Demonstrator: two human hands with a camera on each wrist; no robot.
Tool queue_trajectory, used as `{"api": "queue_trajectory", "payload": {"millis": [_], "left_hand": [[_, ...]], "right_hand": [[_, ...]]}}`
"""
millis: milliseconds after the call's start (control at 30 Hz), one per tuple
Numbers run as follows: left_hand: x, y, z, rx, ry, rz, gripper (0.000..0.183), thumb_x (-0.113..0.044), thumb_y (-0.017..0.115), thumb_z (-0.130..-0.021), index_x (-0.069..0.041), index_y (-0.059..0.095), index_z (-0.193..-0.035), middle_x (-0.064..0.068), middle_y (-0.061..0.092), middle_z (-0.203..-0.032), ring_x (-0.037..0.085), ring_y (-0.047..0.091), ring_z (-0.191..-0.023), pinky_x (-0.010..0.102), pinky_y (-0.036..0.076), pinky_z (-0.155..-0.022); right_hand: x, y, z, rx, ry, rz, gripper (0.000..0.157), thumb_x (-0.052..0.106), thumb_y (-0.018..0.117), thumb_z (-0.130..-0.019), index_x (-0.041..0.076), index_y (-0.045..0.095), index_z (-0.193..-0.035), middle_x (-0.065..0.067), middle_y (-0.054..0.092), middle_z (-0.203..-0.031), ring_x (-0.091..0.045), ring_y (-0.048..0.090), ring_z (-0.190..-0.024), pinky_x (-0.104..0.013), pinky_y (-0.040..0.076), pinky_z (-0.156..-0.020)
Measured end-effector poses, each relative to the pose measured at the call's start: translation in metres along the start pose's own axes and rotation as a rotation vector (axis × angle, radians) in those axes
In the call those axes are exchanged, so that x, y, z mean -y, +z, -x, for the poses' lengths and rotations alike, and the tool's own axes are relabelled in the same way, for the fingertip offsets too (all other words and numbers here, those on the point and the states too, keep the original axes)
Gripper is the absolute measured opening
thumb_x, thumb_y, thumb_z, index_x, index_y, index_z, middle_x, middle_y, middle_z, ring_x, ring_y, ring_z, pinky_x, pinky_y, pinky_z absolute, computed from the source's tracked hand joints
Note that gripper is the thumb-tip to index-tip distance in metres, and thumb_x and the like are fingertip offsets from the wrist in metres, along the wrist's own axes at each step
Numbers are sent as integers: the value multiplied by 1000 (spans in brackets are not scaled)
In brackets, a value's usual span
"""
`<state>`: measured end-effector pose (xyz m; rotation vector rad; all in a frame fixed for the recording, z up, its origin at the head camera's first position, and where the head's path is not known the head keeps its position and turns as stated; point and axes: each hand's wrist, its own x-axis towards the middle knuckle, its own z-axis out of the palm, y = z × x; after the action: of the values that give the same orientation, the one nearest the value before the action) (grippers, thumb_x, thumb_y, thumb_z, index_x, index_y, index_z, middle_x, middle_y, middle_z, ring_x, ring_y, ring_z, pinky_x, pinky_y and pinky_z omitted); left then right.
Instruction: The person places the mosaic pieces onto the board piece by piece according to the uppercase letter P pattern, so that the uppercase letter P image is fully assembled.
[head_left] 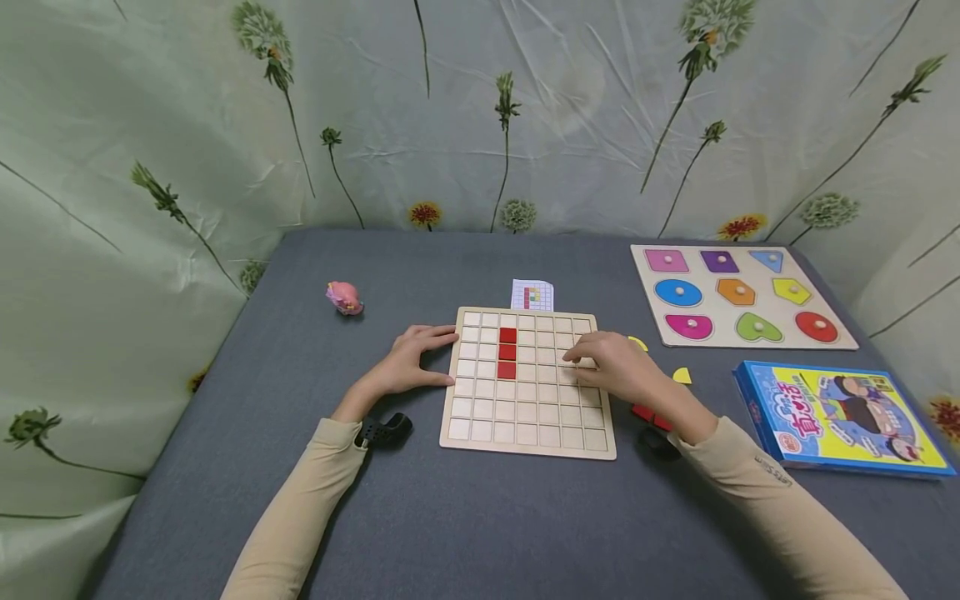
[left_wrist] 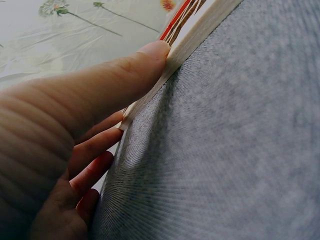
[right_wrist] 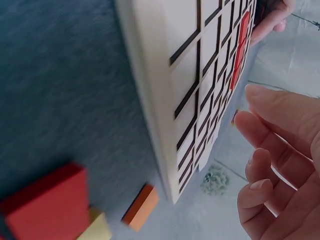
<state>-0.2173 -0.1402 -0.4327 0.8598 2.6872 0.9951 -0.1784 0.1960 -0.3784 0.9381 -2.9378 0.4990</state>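
A wooden grid board lies flat on the table, with three red square tiles stacked in one column of its cells. My left hand steadies the board's left side; in the left wrist view the thumb touches the edge, fingers extended. Over the board's right columns hovers my right hand, fingers loosely bent. The right wrist view shows a gap between its thumb and index finger, with nothing held. Beneath the right forearm lie red tiles, partly hidden, and yellow pieces.
Behind the board is a small printed card with a coloured grid. At right are a knobbed shape puzzle and a blue-yellow box. A pink toy stands left. An orange piece lies beside the board.
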Motion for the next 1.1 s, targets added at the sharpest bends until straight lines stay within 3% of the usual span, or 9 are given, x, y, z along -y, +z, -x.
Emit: {"api": "queue_trajectory", "payload": {"millis": [333, 500, 633, 1100], "left_hand": [[-1, -1, 1, -7, 7, 3, 72, -26, 78, -75, -5, 48, -137, 14, 41, -147, 35, 34, -129, 57, 21, -103], [0, 0, 1, -11, 13, -2, 72, -26, 78, -75, -6, 49, -137, 14, 42, -147, 35, 35, -129, 56, 22, -103], [2, 1, 0, -12, 13, -9, 72, -26, 78, -75, -6, 49, -137, 13, 42, -147, 35, 35, -130, 56, 22, -103], [1, 1, 0, -6, 2, -4, 71, -26, 77, -76, -7, 48, -137, 13, 41, -148, 33, 34, -130, 55, 22, -102]], "right_hand": [[-11, -5, 20, 7, 43, 1, 17, 13, 73, -80, 11, 74, -97, -1, 70, -88, -9, 49, -66, -21, 38, -59], [-17, -9, 30, 23, 65, -14, 19, 11, 73, -79, 10, 74, -99, -2, 71, -90, -10, 53, -70, -24, 43, -63], [-23, -12, 39, 55, 78, -79, 21, 8, 72, -79, 8, 73, -100, -2, 71, -91, -8, 55, -74, -25, 47, -66], [-47, -19, 59, 167, 68, -284, 18, 5, 70, -80, 11, 73, -97, 0, 68, -87, 0, 45, -66, -18, 42, -60]]}}
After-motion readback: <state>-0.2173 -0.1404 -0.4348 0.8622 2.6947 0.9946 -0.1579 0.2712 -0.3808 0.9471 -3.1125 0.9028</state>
